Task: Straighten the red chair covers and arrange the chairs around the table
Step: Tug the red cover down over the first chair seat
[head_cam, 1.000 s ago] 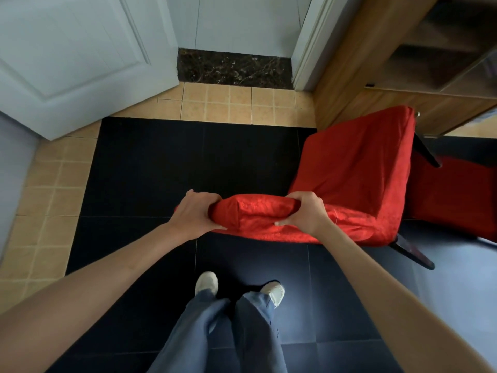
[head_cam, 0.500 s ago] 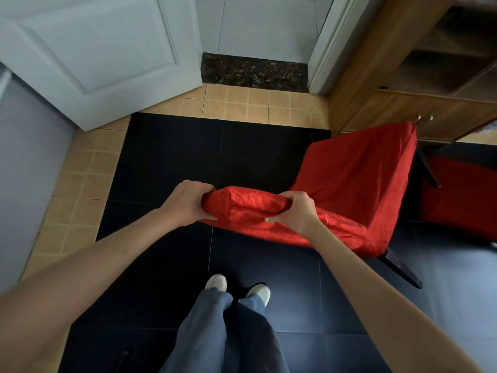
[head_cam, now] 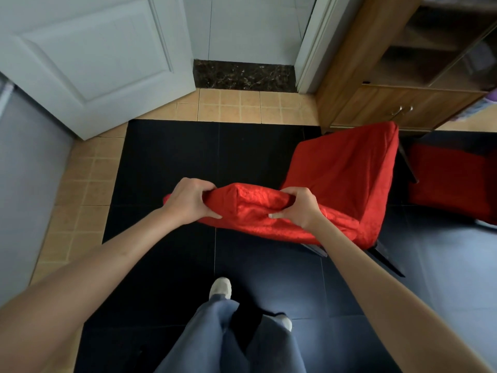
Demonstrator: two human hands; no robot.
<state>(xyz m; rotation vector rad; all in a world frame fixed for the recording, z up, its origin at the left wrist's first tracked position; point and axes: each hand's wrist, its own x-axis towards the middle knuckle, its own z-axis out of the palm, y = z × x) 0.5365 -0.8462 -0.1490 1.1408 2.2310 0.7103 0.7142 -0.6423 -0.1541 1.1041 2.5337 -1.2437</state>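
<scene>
Both hands gripped the red chair cover (head_cam: 252,208) at the chair's backrest top: left hand (head_cam: 188,201) at its left end, right hand (head_cam: 302,207) right of it

Soft, dim daylight washes in from the right, glazing the dark floor tiles (head_cam: 443,265) pale there, while wide-angle distortion bends the frame edges and forearms.

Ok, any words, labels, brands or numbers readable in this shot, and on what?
None. No readable text anywhere in the view.
Chair cover, gripped by left hand and right hand: plain red fabric, no label showing.
Door, cabinet, shoes: no lettering visible.
</scene>
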